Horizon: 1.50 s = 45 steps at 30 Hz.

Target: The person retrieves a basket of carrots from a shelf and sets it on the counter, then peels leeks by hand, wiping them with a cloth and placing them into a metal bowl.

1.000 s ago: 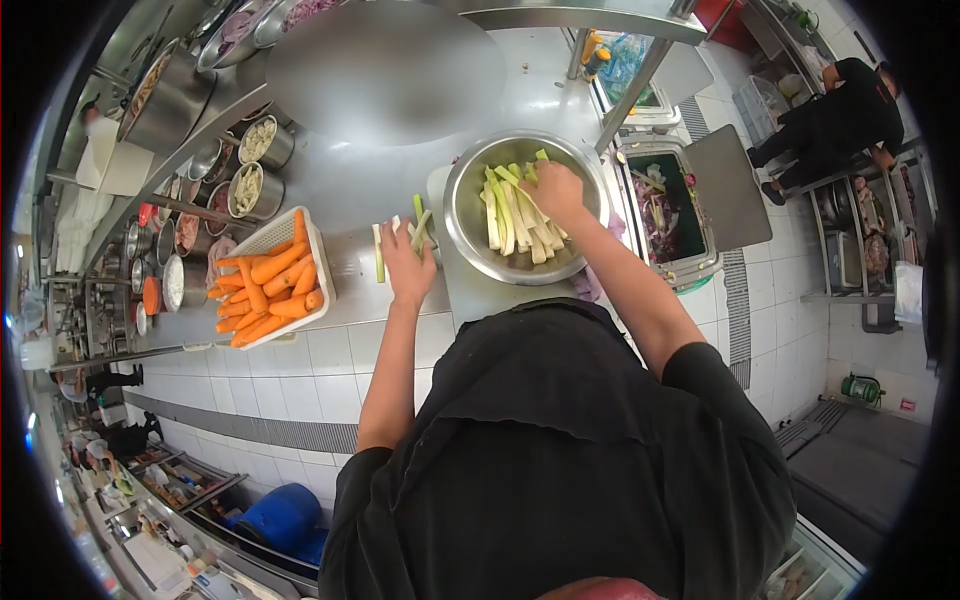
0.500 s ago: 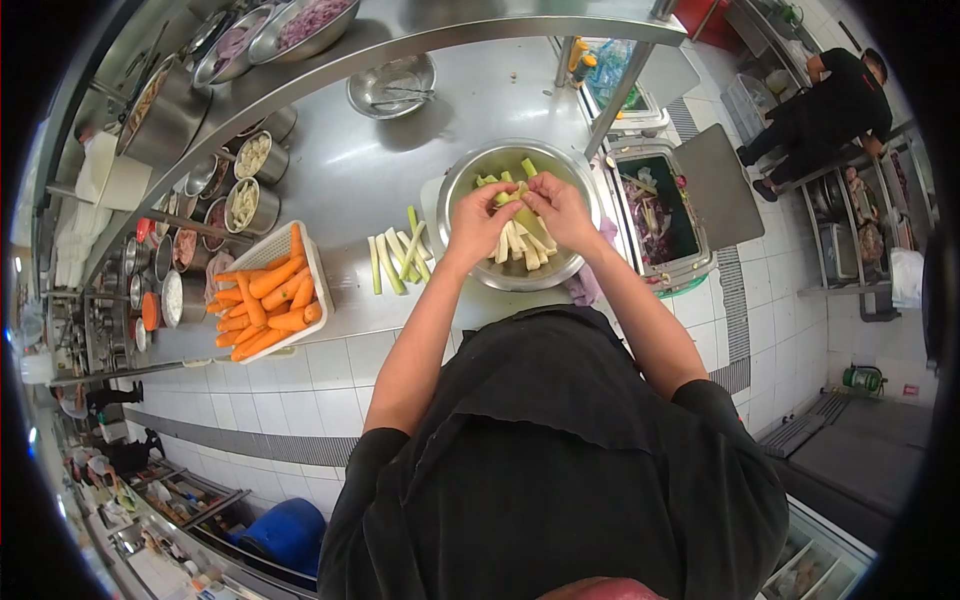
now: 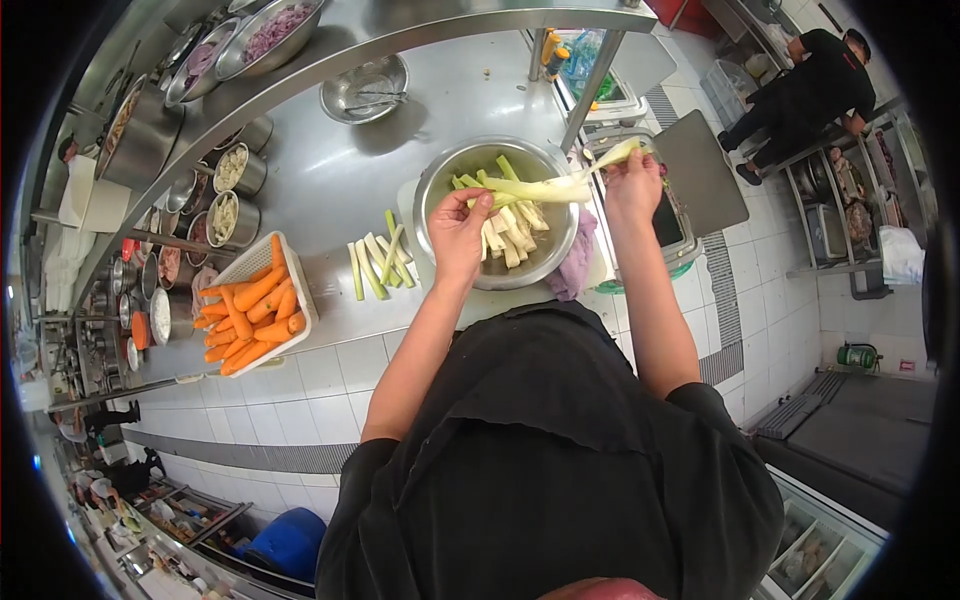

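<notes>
My left hand [image 3: 460,230] is closed around the green end of a pale leek stalk [image 3: 540,190], held level over a wide metal bowl [image 3: 428,185]. Out to the right, my right hand [image 3: 633,188] pinches a thin pale leaf layer [image 3: 612,156], which stretches away from the leek's white end. In the bowl lie cut leek pieces [image 3: 512,240], white and light green. Several more leek stalks [image 3: 372,268] rest on the steel table left of the bowl.
A white basket [image 3: 312,300] of carrots [image 3: 255,305] stands at the left. Beyond are a metal bowl with a utensil [image 3: 365,92] and an overhead shelf [image 3: 400,38]. A purple cloth [image 3: 575,258] and a dark bin [image 3: 672,222] sit right. Another person [image 3: 830,85] works far right.
My hands were together over the bowl and are now apart. My right hand has moved right and up, pulling a leaf layer from the leek; my left has shifted slightly left.
</notes>
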Each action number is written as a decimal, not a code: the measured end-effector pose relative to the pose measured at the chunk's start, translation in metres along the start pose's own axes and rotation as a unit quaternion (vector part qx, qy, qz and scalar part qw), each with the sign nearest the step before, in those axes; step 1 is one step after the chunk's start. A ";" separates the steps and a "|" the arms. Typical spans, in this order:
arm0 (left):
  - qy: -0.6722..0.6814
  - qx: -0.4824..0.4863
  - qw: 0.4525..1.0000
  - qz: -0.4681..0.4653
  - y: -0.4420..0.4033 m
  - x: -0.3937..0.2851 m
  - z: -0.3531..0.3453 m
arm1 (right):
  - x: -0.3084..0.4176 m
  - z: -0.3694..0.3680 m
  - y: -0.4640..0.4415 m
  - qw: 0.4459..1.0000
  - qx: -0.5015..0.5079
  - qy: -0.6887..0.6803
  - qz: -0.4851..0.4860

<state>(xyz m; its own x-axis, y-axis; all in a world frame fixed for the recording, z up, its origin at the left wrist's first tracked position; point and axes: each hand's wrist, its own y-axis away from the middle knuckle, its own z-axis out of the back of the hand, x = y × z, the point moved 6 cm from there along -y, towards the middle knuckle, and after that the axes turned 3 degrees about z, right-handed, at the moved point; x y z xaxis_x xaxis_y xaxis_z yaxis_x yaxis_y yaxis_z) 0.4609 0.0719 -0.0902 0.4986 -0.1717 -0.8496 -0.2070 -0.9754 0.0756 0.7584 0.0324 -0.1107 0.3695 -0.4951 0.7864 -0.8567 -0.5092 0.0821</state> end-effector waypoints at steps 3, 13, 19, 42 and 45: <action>-0.072 0.018 0.997 -0.015 0.009 -0.004 -0.006 | 0.007 0.001 -0.020 1.000 -0.001 0.007 0.011; -0.160 -0.117 0.975 -0.097 -0.001 -0.052 0.055 | 0.050 0.083 -0.133 0.902 -0.116 0.316 0.271; -0.246 -0.046 0.964 -0.087 -0.001 -0.039 0.038 | 0.019 -0.030 0.008 0.712 0.359 0.553 0.243; -0.188 0.046 0.981 0.002 0.025 -0.047 0.030 | 0.079 -0.017 -0.011 0.496 0.250 0.730 0.400; -0.197 0.042 0.980 -0.006 0.028 -0.047 0.024 | 0.071 -0.052 0.039 0.654 0.441 0.571 0.228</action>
<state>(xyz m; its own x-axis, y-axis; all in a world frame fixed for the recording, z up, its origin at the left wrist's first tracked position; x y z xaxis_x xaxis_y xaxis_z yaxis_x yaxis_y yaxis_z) 0.4114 0.0562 -0.0609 0.1422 -0.0773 -0.9868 -0.2793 -0.9596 0.0349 0.7329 0.0139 -0.0199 -0.7934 -0.1451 0.5912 -0.0576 -0.9489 -0.3102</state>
